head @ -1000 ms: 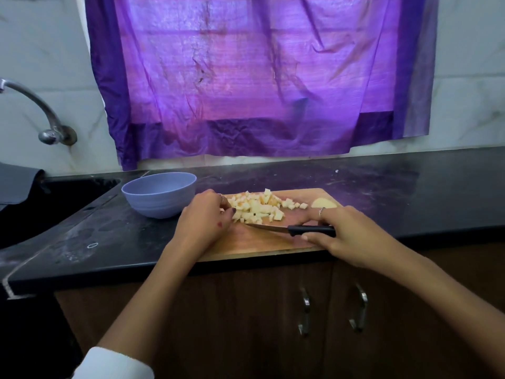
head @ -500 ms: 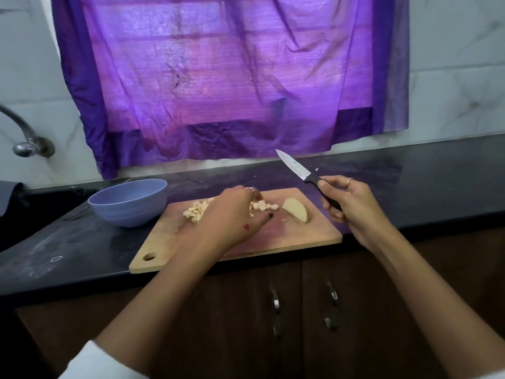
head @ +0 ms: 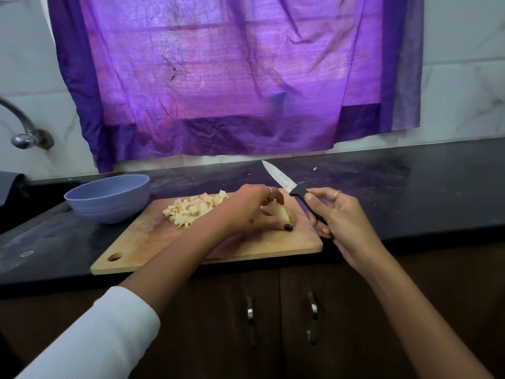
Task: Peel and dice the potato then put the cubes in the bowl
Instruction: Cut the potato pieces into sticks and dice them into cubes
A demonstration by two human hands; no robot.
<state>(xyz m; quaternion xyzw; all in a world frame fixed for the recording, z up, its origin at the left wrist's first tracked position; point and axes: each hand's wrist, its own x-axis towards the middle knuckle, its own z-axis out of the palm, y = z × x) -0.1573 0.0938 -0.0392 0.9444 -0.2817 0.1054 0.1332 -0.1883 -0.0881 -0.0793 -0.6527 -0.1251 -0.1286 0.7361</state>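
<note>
A wooden cutting board (head: 153, 250) lies on the black counter. A heap of pale potato cubes (head: 192, 210) sits on its far left part. My left hand (head: 252, 212) grips a peeled potato piece (head: 281, 213) on the board's right part, fingers wrapped over it. My right hand (head: 332, 213) holds a knife (head: 278, 179) by its black handle, lifted off the board, blade pointing up and away to the left. A lilac bowl (head: 108, 198) stands just left of the board; I cannot see into it.
A tap (head: 26, 132) and dark sink are at the far left. A purple cloth (head: 232, 77) hangs on the wall behind. Cabinet doors with metal handles (head: 250, 314) sit under the counter edge. Bare black counter (head: 410, 192) stretches to the right.
The knife went from lying flat against the cubes to raised off the board. My left hand left the cube heap, moved right and closed on the potato piece.
</note>
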